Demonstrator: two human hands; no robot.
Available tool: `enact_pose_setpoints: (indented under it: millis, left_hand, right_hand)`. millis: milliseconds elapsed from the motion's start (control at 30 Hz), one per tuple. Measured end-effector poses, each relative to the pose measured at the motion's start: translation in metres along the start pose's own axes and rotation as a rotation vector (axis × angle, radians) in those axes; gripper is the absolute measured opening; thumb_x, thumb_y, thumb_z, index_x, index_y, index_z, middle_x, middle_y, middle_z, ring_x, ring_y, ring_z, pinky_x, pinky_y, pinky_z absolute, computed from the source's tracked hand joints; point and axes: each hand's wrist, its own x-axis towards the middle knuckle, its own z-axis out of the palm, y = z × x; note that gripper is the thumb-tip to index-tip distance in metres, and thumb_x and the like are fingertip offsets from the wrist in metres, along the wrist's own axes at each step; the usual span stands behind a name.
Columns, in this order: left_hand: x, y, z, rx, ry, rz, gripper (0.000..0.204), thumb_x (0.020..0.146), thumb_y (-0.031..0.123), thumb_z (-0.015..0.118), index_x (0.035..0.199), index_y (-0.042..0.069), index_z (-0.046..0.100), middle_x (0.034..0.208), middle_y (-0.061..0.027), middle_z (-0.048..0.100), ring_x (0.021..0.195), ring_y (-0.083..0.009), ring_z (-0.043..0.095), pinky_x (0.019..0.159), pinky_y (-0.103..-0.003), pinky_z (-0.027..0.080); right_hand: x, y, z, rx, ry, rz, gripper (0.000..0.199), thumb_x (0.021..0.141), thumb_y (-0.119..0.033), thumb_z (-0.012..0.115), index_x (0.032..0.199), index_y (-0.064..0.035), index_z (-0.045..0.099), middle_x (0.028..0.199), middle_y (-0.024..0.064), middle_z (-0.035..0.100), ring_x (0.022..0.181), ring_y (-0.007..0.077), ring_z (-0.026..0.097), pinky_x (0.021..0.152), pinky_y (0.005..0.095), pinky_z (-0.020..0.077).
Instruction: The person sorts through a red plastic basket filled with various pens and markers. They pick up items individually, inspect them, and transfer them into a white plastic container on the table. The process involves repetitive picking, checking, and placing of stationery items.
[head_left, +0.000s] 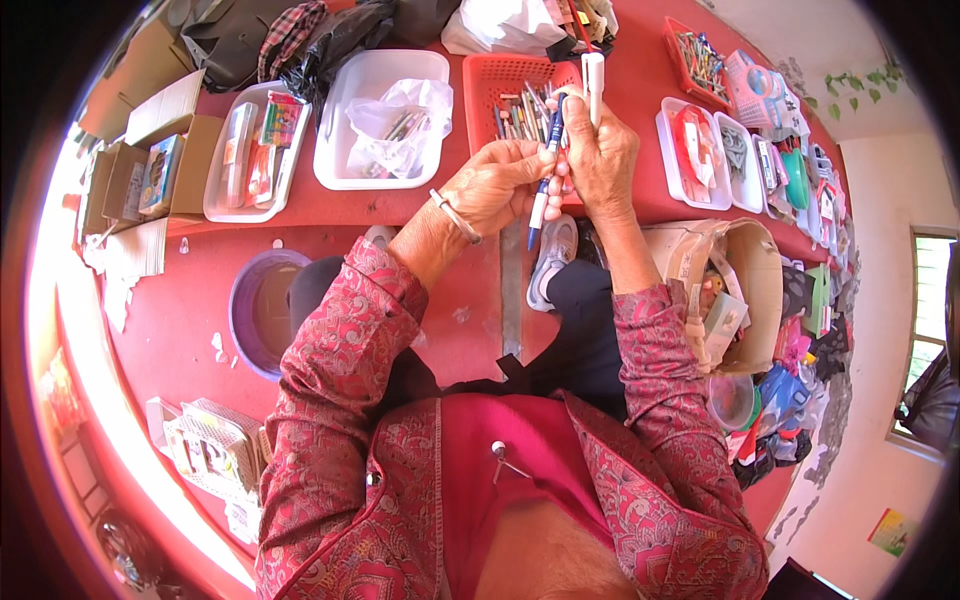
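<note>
Pen: blue and white pen (545,170), held above the desk (400,215), just in front of the red basket (490,80).
Left hand: left hand (495,190), grip closed on the pen's middle, fingertips pinching the barrel.
Right hand: right hand (600,160), grip clamped on the pen's upper part and on a white tube (593,85) standing upright.
Long axis: near upright, leaning slightly; blue tip points down toward the lap, top end toward the basket.
Risk: with two things in one fist, the tube could slip; the pen could drop between the knees.
</note>
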Motion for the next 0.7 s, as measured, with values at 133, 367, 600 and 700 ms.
enact_pose_setpoints:
  millis: [133, 367, 600, 700]
  left_hand:
    - [0.000, 0.000, -0.002, 0.001, -0.017, -0.017, 0.017, 0.088, 0.015, 0.043, 0.088, -0.001, 0.049, 0.069, -0.0076, 0.053, 0.058, -0.0157, 0.053, 0.054, -0.025, 0.046]
    - [0.000, 0.003, -0.001, 0.004, 0.064, 0.019, 0.017, 0.087, 0.016, 0.044, 0.089, 0.000, 0.050, 0.074, -0.0050, 0.053, 0.064, -0.0135, 0.054, 0.060, -0.024, 0.046]
    - [0.003, 0.002, 0.002, -0.008, 0.060, -0.016, 0.019, 0.088, 0.017, 0.043, 0.091, 0.000, 0.050, 0.072, -0.0055, 0.054, 0.063, -0.0139, 0.055, 0.059, -0.025, 0.048]
    - [0.005, -0.001, -0.008, -0.052, 0.012, 0.020, 0.015, 0.087, 0.014, 0.044, 0.091, 0.001, 0.052, 0.078, -0.0048, 0.056, 0.070, -0.0158, 0.059, 0.063, -0.026, 0.050]
  right_hand:
    - [-0.001, -0.002, -0.002, 0.019, -0.040, 0.097, 0.022, 0.084, -0.020, 0.050, 0.087, -0.0004, 0.060, 0.065, 0.0079, 0.059, 0.053, 0.0110, 0.054, 0.049, 0.0267, 0.0423]
    - [0.022, 0.014, -0.021, 0.375, 0.166, 0.269, 0.041, 0.088, -0.033, 0.043, 0.102, 0.0037, 0.054, 0.085, 0.0106, 0.062, 0.047, 0.0015, 0.041, 0.041, 0.0171, 0.0328]
    - [0.016, 0.013, -0.023, 0.685, -0.187, 0.607, 0.049, 0.086, -0.043, 0.042, 0.094, 0.0042, 0.053, 0.069, 0.0101, 0.059, 0.034, 0.0020, 0.031, 0.030, 0.0166, 0.0221]
    - [0.014, 0.004, -0.022, 0.671, -0.272, 0.686, 0.050, 0.086, -0.045, 0.039, 0.093, 0.0023, 0.053, 0.067, 0.0071, 0.056, 0.034, 0.0023, 0.032, 0.029, 0.0162, 0.0231]
